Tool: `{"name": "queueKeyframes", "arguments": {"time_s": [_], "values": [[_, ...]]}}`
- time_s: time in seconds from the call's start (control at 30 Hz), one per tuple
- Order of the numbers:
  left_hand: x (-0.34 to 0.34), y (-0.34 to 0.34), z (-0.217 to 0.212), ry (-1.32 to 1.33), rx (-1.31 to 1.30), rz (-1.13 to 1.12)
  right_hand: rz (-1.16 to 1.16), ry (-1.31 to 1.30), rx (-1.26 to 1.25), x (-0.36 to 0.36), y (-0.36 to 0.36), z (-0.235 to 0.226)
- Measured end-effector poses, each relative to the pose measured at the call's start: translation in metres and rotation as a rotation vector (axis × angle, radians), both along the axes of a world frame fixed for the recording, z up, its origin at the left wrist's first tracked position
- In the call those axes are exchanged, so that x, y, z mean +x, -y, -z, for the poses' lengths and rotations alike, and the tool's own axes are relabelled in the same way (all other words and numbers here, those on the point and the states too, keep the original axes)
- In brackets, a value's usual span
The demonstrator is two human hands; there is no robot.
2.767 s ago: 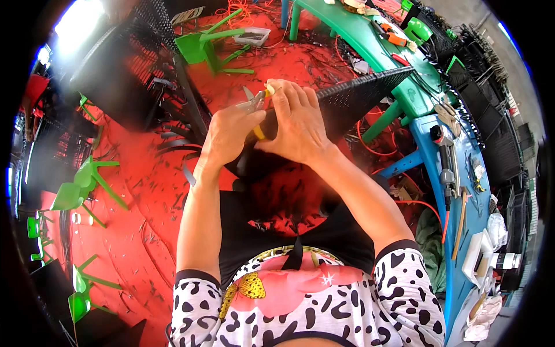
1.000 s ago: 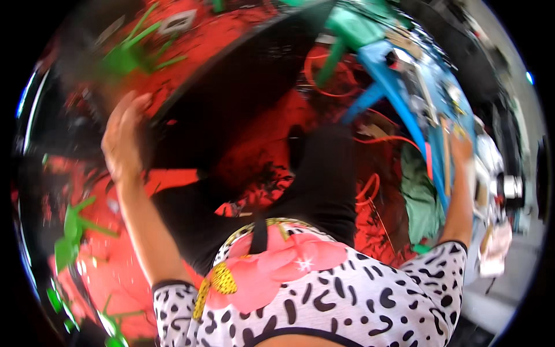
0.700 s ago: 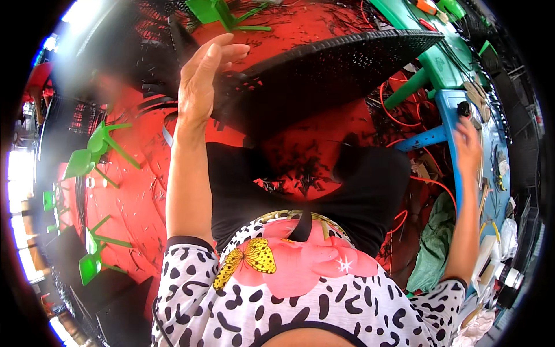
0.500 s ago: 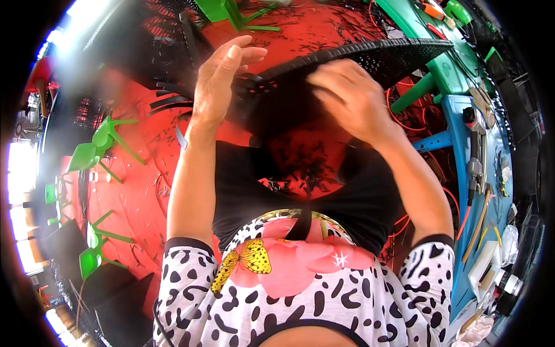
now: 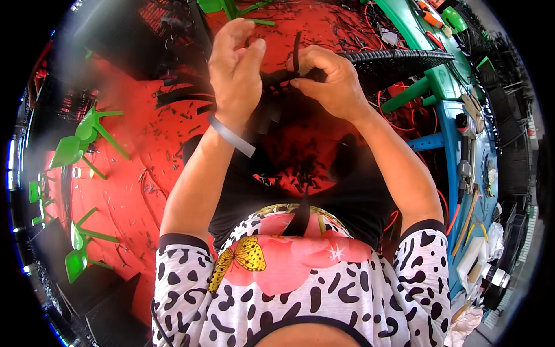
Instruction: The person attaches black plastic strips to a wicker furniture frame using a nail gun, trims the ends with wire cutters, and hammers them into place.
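Note:
A dark woven wicker piece with a bound rim (image 5: pixel 399 56) stretches across in front of me. My right hand (image 5: pixel 332 81) is at its edge, thumb and forefinger closed round a narrow black strip (image 5: pixel 297 49) that sticks upward. To the left, my left hand (image 5: pixel 237 72) is raised beside the weave, its fingers loosely bent and apart from the thumb, with nothing visible between them. A pale grey band (image 5: pixel 231 136) circles the left wrist, its end sticking out. More black strips (image 5: pixel 182 97) jut leftward from the work, whose lower part is in shadow.
Black offcuts litter the red floor (image 5: pixel 139 191). Small green stools (image 5: pixel 87 136) stand at the left. On the right are a green bench (image 5: pixel 451 78) and a blue one (image 5: pixel 457 127), which carries a power tool (image 5: pixel 464 150) with an orange cord. A dark woven piece (image 5: pixel 139 43) stands far left.
My right hand has closed on the upright black strip and moved slightly left. The left hand has shifted right and turned, its fingers now more bent. The wicker rim sits a little lower.

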State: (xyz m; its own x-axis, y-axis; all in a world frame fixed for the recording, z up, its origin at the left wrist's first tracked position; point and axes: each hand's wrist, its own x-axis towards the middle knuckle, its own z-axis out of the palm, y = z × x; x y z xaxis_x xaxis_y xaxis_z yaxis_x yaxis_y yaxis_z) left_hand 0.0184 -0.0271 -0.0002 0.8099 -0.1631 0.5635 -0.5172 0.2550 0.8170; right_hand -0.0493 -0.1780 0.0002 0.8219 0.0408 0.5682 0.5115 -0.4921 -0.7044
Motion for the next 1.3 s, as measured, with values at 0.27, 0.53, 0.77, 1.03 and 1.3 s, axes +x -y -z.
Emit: {"name": "queueKeyframes", "arguments": {"time_s": [0.27,0.53,0.77,1.03,1.3], "values": [[0.002,-0.011,-0.003,0.335,0.933,-0.039,0.050,-0.027,-0.025,-0.001,-0.015,-0.013],[-0.003,-0.019,-0.013,0.429,1.056,0.119,0.221,0.009,0.051,-0.012,-0.015,-0.004],[-0.017,-0.020,-0.005,0.405,1.016,0.028,0.086,-0.177,0.265,-0.015,-0.023,-0.014],[-0.026,-0.017,0.001,0.423,0.950,-0.015,0.116,-0.113,0.535,-0.022,-0.032,-0.011],[-0.035,-0.015,0.006,0.418,0.911,-0.100,0.161,-0.136,0.173,0.005,-0.029,-0.038]]}}
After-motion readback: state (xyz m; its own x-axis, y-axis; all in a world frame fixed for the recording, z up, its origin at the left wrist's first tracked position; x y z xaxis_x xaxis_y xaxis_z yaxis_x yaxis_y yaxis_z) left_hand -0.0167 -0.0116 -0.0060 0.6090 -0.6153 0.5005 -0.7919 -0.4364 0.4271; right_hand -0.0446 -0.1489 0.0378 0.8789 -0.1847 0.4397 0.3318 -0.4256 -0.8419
